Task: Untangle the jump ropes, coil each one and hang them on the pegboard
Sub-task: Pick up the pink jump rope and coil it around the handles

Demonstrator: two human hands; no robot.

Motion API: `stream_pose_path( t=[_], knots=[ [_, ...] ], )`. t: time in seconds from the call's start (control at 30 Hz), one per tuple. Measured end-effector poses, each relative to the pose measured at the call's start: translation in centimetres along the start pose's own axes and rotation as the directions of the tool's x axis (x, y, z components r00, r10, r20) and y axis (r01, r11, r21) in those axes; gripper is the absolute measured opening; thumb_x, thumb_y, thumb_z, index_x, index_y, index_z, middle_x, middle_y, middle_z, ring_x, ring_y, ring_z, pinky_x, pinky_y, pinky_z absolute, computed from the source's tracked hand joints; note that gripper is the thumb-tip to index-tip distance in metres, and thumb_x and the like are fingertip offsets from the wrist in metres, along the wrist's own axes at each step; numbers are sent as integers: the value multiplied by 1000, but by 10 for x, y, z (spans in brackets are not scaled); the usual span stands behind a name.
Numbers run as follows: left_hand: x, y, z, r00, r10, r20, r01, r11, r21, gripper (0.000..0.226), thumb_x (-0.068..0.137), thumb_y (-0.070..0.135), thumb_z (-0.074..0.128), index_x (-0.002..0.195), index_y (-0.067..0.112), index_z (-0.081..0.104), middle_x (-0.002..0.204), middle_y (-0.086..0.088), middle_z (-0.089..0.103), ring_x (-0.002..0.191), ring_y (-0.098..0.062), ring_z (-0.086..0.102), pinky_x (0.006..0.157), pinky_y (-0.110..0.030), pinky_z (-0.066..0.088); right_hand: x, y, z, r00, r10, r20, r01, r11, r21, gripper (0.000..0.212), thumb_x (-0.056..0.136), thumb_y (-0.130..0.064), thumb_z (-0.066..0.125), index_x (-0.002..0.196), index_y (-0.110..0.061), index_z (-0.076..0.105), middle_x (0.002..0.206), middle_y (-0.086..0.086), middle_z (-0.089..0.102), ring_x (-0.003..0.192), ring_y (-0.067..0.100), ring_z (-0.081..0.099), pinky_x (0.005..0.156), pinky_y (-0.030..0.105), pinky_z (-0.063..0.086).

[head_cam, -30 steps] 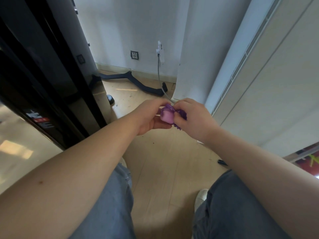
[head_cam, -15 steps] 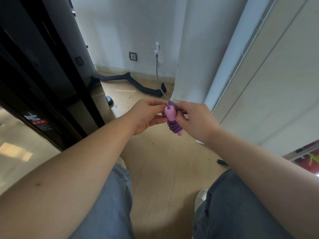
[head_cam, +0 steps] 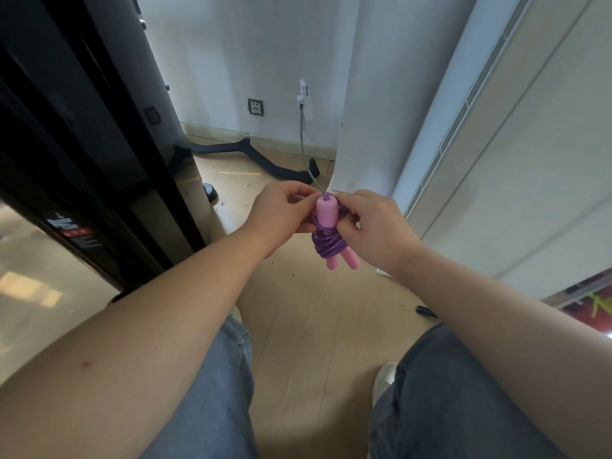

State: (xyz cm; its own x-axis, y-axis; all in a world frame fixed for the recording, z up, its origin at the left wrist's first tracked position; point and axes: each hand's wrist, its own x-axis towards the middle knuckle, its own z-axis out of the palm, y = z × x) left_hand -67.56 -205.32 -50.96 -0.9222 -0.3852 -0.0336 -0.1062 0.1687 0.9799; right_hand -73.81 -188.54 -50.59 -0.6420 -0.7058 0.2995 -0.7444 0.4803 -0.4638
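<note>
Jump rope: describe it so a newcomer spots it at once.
Above the pale wood floor, mid-frame, the left hand and right hand meet. Between them they hold the jump rope, wound tight round its pink handles. It is the only purple thing in view.

The left hand [head_cam: 281, 217] and right hand [head_cam: 377, 230] are shown bare, as are both forearms [head_cam: 159, 319] as far as the frame's edges. Blue denim jeans [head_cam: 215, 392] are worn, the cloth on the right leg appearing darker, with a seam stitched down the left leg. A pale shoe [head_cam: 384, 379] is glimpsed beside the right leg's hem.
</note>
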Motion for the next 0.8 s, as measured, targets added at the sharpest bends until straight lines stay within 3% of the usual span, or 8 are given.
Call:
stream_pose_path(
  t=[0.3, 0.43, 0.57, 0.7, 0.8],
  knots=[
    [-3, 2, -4, 996, 37, 77, -41, 998, 47, 10, 92, 17, 69, 97, 23, 73, 91, 1, 75, 81, -15, 73, 71, -29, 62, -2, 3, 0, 997, 34, 63, -36, 999, 25, 29, 96, -11, 49, 112, -20, 71, 87, -1, 62, 81, 13, 55, 72, 22, 43],
    [-4, 2, -9, 986, 74, 152, -101, 977, 185, 17, 94, 19, 66, 108, 25, 72, 100, 5, 72, 72, -12, 73, 65, -24, 60, -2, 6, 4, 995, 7, 103, -7, 1000, -1, 39, 98, -6, 44, 126, -20, 67, 95, 1, 62, 89, 18, 55, 76, 25, 42],
    [0, -3, -7, 977, 199, 78, -214, 906, 365, 20, 95, 26, 64, 113, 27, 74, 105, 7, 65, 72, -11, 70, 57, -22, 56, 0, 7, 7, 993, 40, 113, -42, 999, 21, 37, 102, -11, 42, 129, -21, 65, 97, -1, 61, 91, 17, 55, 78, 23, 38],
    [4, 1, -6, 941, 338, 17, -294, 792, 536, 21, 96, 30, 59, 110, 27, 74, 98, 10, 68, 79, -6, 65, 79, -28, 54, 1, 3, 6, 993, 94, 72, -104, 983, 151, 38, 106, -26, 37, 140, -27, 53, 104, -5, 59, 97, 11, 56, 86, 20, 42],
    [3, 4, -2, 954, 297, -53, -217, 799, 561, 20, 95, 36, 57, 102, 24, 72, 87, 14, 68, 78, -6, 65, 78, -30, 54, 2, -2, 6, 986, 131, 100, -157, 930, 332, 52, 102, -52, 39, 149, -31, 38, 123, -5, 52, 108, 8, 54, 95, 27, 46]
  ],
)
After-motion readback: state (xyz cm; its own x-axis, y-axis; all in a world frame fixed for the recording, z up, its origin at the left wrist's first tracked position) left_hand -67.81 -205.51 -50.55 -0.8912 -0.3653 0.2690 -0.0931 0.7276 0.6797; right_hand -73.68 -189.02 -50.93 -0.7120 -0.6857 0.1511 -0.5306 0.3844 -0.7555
